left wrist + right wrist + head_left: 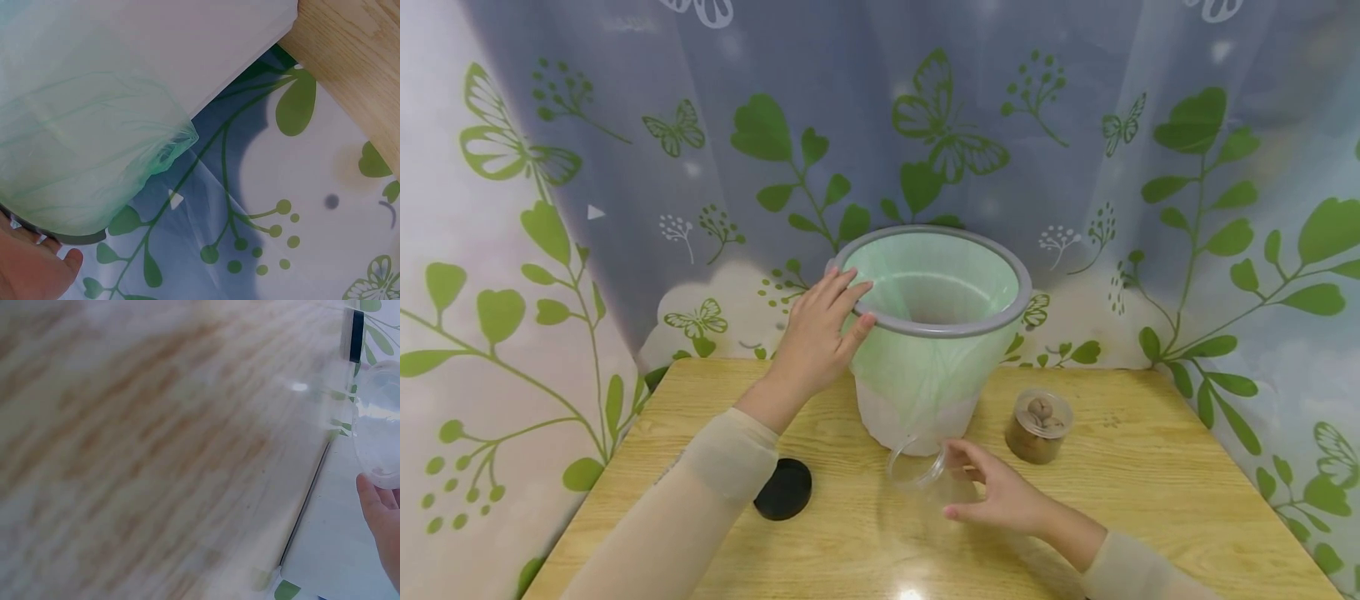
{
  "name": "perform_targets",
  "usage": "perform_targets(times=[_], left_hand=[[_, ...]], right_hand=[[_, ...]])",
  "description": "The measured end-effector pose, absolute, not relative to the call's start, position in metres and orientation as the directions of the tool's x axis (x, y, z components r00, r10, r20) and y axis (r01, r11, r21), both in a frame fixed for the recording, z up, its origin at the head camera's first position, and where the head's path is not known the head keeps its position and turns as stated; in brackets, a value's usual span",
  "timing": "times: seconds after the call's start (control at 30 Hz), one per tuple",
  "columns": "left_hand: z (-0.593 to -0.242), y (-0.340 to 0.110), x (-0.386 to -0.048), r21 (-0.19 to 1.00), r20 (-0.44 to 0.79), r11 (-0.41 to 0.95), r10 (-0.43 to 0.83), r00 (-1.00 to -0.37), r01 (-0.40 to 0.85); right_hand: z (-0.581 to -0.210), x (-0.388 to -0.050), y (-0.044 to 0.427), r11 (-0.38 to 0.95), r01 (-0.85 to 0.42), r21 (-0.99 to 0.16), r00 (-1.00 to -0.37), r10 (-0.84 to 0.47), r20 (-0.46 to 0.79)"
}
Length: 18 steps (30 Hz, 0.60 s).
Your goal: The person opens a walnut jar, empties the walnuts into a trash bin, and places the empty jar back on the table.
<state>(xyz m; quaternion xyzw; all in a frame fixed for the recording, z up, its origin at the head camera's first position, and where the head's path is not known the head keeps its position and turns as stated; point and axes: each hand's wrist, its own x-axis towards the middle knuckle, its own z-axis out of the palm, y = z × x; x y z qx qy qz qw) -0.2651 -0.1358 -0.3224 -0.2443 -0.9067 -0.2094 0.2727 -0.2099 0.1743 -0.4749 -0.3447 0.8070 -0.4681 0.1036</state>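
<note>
I've got the left hand (pixel 820 333) resting on the rim of the green-lined bin (pixel 928 379) near the surface's (pixel 1120 492) far edge, fingers fairly straight. And here's the right hand (pixel 1003 497), curled round a clear jar (pixel 935 492), tilted just in front of that bin! Black lid (pixel 784 489) toward the left edge, tub of brown balls (pixel 1036 442) toward the far right corner.

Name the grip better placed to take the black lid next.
Left grip, probably: it only touches the bin, and the lid lies by its sleeve; the right grip holds the clear jar.
</note>
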Motion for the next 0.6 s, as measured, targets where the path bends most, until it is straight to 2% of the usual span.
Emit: perform_targets(times=[0.27,0.6], left_hand=[[-0.3223,-0.1355,-0.2649,0.243,0.595,0.795,0.33,-0.733,0.556],[-0.3221,-0.1354,-0.2661,0.242,0.602,0.795,0.327,-0.729,0.556]], right_hand=[[-0.4772,-0.2112,0.1732,0.399,-0.438,-0.806,-0.761,-0.642,0.095],[-0.4807,-0.213,0.175,0.418,-0.402,-0.815,-0.745,-0.666,0.026]])
